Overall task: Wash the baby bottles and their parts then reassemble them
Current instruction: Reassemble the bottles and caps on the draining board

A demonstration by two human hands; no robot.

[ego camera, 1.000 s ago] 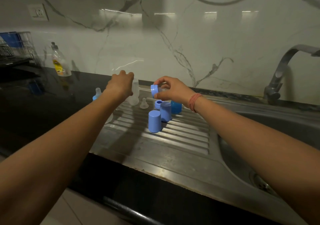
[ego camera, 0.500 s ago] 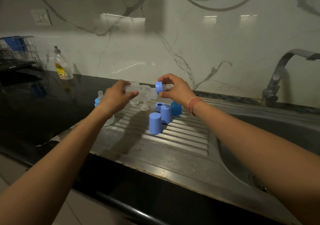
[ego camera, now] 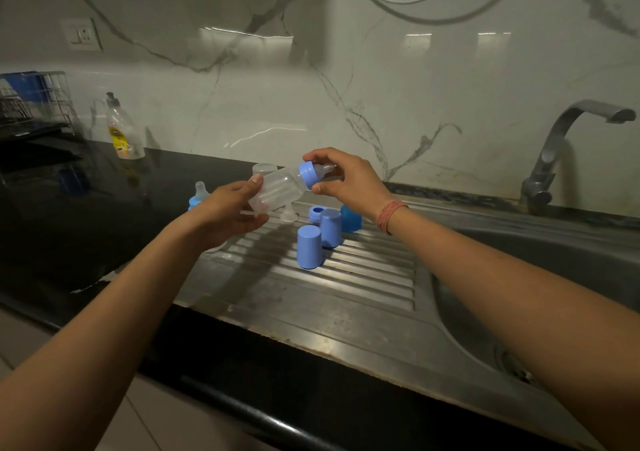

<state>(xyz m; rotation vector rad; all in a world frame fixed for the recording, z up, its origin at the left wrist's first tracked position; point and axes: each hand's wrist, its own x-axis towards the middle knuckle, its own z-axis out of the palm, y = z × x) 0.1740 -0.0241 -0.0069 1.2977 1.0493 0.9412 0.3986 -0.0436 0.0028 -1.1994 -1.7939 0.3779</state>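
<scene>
My left hand [ego camera: 228,211] grips a clear baby bottle [ego camera: 278,189] by its base, tilted on its side above the steel drainboard [ego camera: 311,298]. My right hand [ego camera: 346,178] pinches a blue collar with a teat [ego camera: 310,175] against the bottle's mouth. Below on the drainboard stand two blue caps [ego camera: 310,246] [ego camera: 330,227], a blue ring [ego camera: 316,214], a darker blue cap [ego camera: 351,217] and a loose clear teat [ego camera: 288,214]. Another clear bottle [ego camera: 265,169] stands behind, partly hidden. A bottle with teat and blue collar [ego camera: 199,197] stands left of my left hand.
A dish soap bottle [ego camera: 123,131] stands on the black counter [ego camera: 69,215] by the marble wall. A wire dish rack [ego camera: 31,104] is at the far left. The sink basin [ego camera: 519,312] and tap [ego camera: 561,145] lie to the right.
My left hand lifted the clear bottle off the drainboard and tipped it sideways. My right hand brought the blue collar with teat up to the bottle's mouth.
</scene>
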